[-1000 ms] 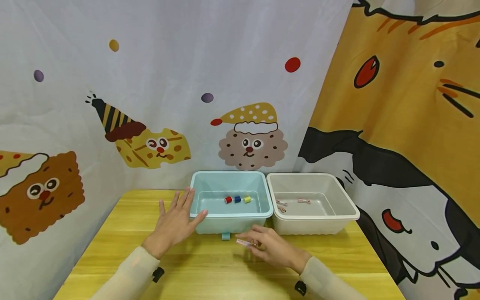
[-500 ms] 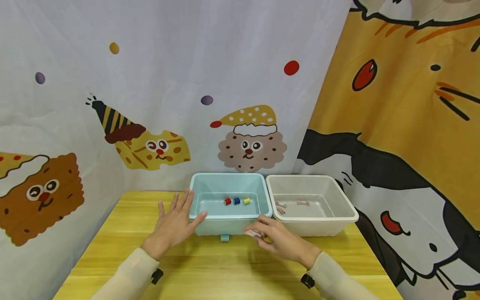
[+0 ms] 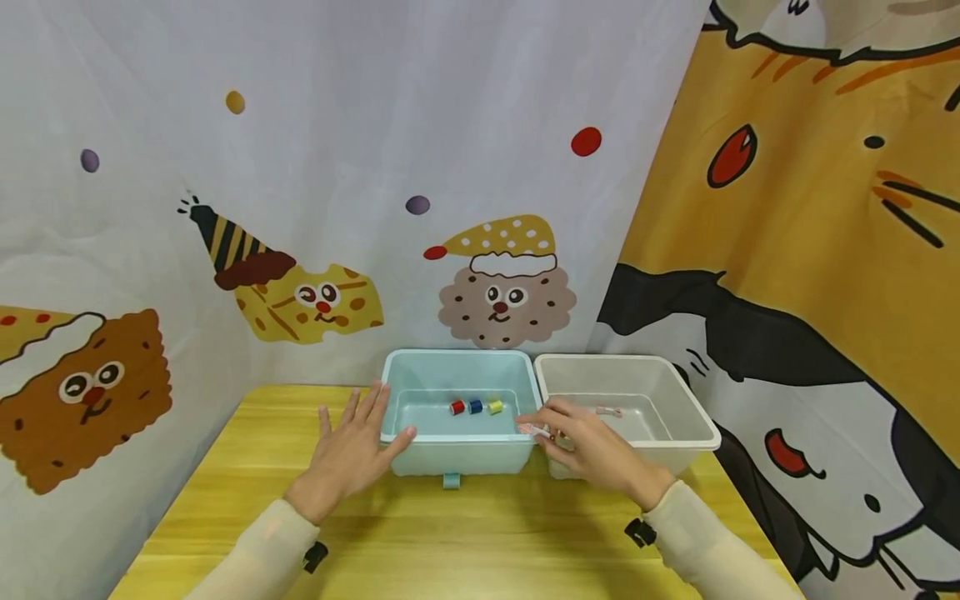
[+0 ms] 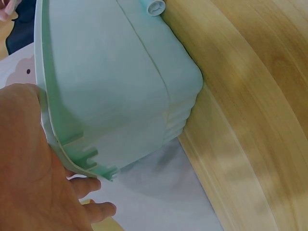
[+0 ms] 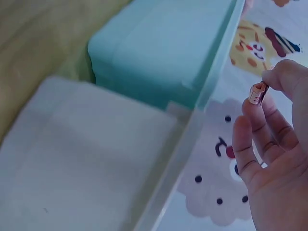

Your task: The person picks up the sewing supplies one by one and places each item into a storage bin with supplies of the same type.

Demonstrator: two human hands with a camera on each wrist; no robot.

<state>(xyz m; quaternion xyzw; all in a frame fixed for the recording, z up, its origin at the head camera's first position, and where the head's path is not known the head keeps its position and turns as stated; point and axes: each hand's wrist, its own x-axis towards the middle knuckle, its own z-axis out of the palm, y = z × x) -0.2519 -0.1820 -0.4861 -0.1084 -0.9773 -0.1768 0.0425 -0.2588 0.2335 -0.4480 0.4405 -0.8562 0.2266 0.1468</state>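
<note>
My left hand (image 3: 345,462) lies with straight, spread fingers against the left rim of a light blue plastic bin (image 3: 457,458). In the left wrist view, that hand's palm and fingers (image 4: 33,163) rest along the bin's edge. Between thumb and fingertips, my right hand (image 3: 600,446) pinches a small pink patterned clip (image 3: 531,429), held over the front right corner of the blue bin. Seen end-on in the right wrist view, the clip (image 5: 258,93) shows a printed letter. Inside the blue bin sit red (image 3: 457,407), blue (image 3: 476,407) and yellow (image 3: 495,407) thread spools.
A cream bin (image 3: 630,454) stands to the right, close beside the blue one. One pink clip (image 3: 609,412) shows in it; my right hand hides part of its inside. Both bins stand on a wooden table (image 3: 435,542) before a printed cloth backdrop (image 3: 322,125).
My right hand has moved up and right with the clip, from the table in front of the blue bin to above its front right rim. My left hand has stayed in place.
</note>
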